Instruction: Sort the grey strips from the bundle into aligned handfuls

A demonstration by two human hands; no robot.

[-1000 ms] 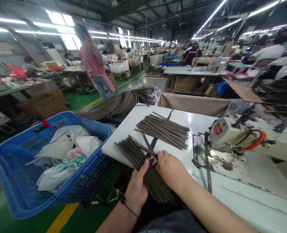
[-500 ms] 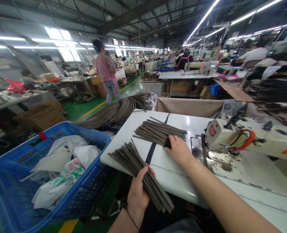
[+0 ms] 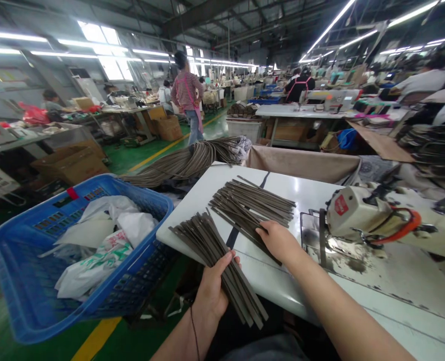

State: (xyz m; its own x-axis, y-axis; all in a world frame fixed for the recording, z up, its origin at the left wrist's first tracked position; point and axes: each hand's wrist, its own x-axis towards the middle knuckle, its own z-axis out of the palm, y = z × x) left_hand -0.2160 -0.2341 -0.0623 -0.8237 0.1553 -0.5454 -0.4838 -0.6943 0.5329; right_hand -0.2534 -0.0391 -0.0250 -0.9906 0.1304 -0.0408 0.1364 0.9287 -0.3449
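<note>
My left hand [image 3: 213, 286] is closed around a bundle of grey-brown fabric strips [image 3: 197, 235], thumb on top. The strips' far ends fan out over the left edge of the white sewing table [image 3: 207, 185], and their near ends hang past the front edge. My right hand [image 3: 281, 241] grips a smaller bunch of strips [image 3: 234, 211] lying slanted on the tabletop; the fingertips beneath are partly hidden. Just behind this bunch rests a flat pile of the same strips [image 3: 265, 199]. A dark band [image 3: 233, 237] runs across the table below them.
A sewing machine [image 3: 373, 213] stands to the right of my right hand. At left is a blue plastic basket [image 3: 9, 296] holding white plastic bags [image 3: 94, 265]. Long strips [image 3: 180, 163] are heaped behind the table. A person [image 3: 187, 95] stands in the aisle.
My right hand has drawn a bunch of strips toward me, apart from the flat pile. The left hand still holds its bundle. The person in the aisle has turned and the view has shifted slightly.
</note>
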